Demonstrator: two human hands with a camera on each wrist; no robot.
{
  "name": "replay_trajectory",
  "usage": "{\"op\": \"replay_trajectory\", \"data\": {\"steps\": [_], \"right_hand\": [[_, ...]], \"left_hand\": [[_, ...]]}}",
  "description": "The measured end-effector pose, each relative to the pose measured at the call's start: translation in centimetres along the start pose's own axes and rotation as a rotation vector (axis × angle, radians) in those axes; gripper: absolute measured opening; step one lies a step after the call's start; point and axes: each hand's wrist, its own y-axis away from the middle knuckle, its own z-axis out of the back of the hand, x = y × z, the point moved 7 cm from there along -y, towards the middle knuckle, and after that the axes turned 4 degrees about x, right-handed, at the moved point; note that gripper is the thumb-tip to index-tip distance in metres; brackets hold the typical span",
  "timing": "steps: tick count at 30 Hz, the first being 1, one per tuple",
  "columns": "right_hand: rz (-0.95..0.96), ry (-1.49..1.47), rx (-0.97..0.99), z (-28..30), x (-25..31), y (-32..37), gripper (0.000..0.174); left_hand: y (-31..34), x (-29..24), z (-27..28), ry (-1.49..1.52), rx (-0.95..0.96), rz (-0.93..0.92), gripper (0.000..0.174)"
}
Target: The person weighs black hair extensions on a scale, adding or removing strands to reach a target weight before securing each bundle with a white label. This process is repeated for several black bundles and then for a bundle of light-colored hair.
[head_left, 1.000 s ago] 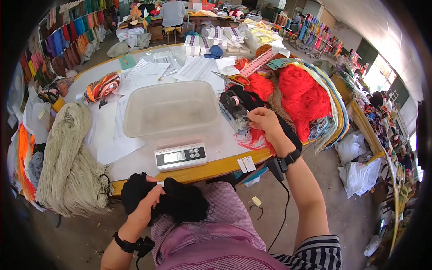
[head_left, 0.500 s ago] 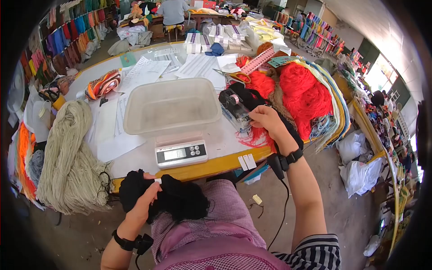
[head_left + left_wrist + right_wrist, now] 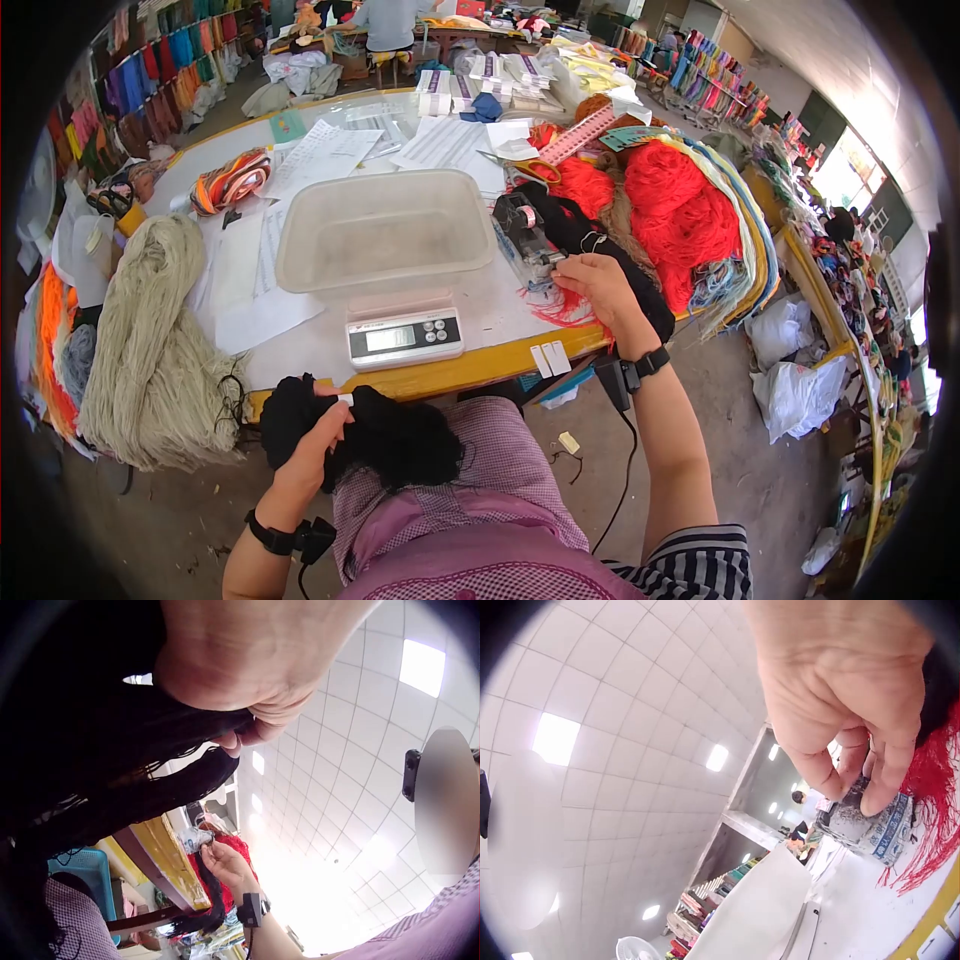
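Observation:
A hank of black yarn point(image 3: 405, 445) lies over the lap, and my left hand point(image 3: 318, 445) grips its upper part. A small white strip point(image 3: 346, 399) shows by the left fingers. In the left wrist view dark strands point(image 3: 82, 750) hang below the hand. On the table's right side, my right hand point(image 3: 600, 288) has thumb and fingertips pinched at the near end of a dark tape dispenser point(image 3: 518, 212). Blue-and-white printed wrapping point(image 3: 889, 832) shows around that end in the right wrist view. The fingers hide what exactly lies between their tips.
A translucent plastic tub point(image 3: 385, 235) sits on a digital scale point(image 3: 405, 337) near the table's yellow front edge. Red yarn point(image 3: 680, 205) and more black yarn are heaped at right. A pale yarn hank point(image 3: 150, 350) hangs at left. Scissors point(image 3: 540, 170) and papers point(image 3: 455, 145) lie behind.
My right hand has shifted slightly toward me, still at the dispenser's near end. The left hand keeps its grip on the black yarn. The far seated person has stretched out an arm.

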Motion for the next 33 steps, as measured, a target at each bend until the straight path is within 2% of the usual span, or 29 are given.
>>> {"op": "replay_trajectory", "data": {"steps": [1,3,4,6,7,8,9,12,14,16,18,22,25,27,28,30,31,33], "right_hand": [[-0.001,-0.002,0.003,0.0,-0.5,-0.2,0.019],[0.166,0.289,-0.062,0.9,-0.2,-0.5,0.013],[0.167,0.284,-0.057,1.2,-0.7,-0.5,0.013],[0.205,0.620,-0.123,1.7,-1.3,-0.4,0.009],[0.342,0.660,-0.203,0.8,0.8,0.7,0.005],[0.324,0.410,-0.168,-0.1,1.5,1.1,0.004],[0.250,0.187,-0.070,-2.6,2.5,2.3,0.003],[0.116,0.090,0.168,-11.6,5.3,8.1,0.005],[-0.016,-0.018,0.340,-16.6,4.8,11.8,0.005],[-0.096,-0.057,0.403,-19.4,4.2,13.9,0.008],[-0.163,-0.086,0.563,-21.8,3.2,15.2,0.010],[-0.108,-0.120,0.510,-23.0,1.6,14.7,0.011],[-0.045,-0.098,0.455,-23.1,1.8,14.7,0.012],[-0.004,0.142,0.420,-22.8,2.8,14.9,0.013],[0.001,0.143,0.424,-22.7,2.8,14.7,0.013],[0.858,0.684,0.366,-23.4,7.0,16.5,0.021],[0.863,0.683,0.368,-23.4,7.2,16.3,0.021],[1.086,0.726,0.312,-23.3,8.2,17.2,0.019]], "left_hand": [[0.1,-0.1,0.0,-0.001,0.002,-0.003,0.018],[0.1,-0.2,-0.2,-0.004,0.004,-0.006,0.018],[0.2,-0.2,-0.4,-0.003,0.007,-0.011,0.018],[0.2,-0.4,-0.2,-0.013,-0.010,-0.016,0.018],[0.2,-0.4,-0.4,0.009,0.002,0.023,0.018],[0.4,-0.2,-0.5,0.034,0.004,0.071,0.018],[0.5,-0.7,-0.9,0.080,0.021,0.039,0.018],[-0.1,-1.5,-2.2,0.221,0.135,-0.022,0.019],[0.0,-2.3,-2.8,0.190,0.086,-0.053,0.019],[-0.1,-2.7,-3.6,0.123,0.134,-0.073,0.019],[-0.2,-2.1,-3.7,0.157,0.122,-0.071,0.019],[0.1,-2.1,-4.4,-0.012,0.198,-0.079,0.019],[0.6,-2.6,-4.7,0.139,0.174,-0.104,0.018],[0.6,-2.6,-4.9,0.234,0.216,-0.061,0.017],[0.6,-2.7,-4.7,0.234,0.213,-0.066,0.017],[0.7,-2.9,-4.7,0.199,0.294,-0.081,0.017],[0.9,-3.2,-4.8,0.197,0.291,-0.086,0.017],[1.4,-4.6,-5.2,0.172,0.299,-0.153,0.016]]}}
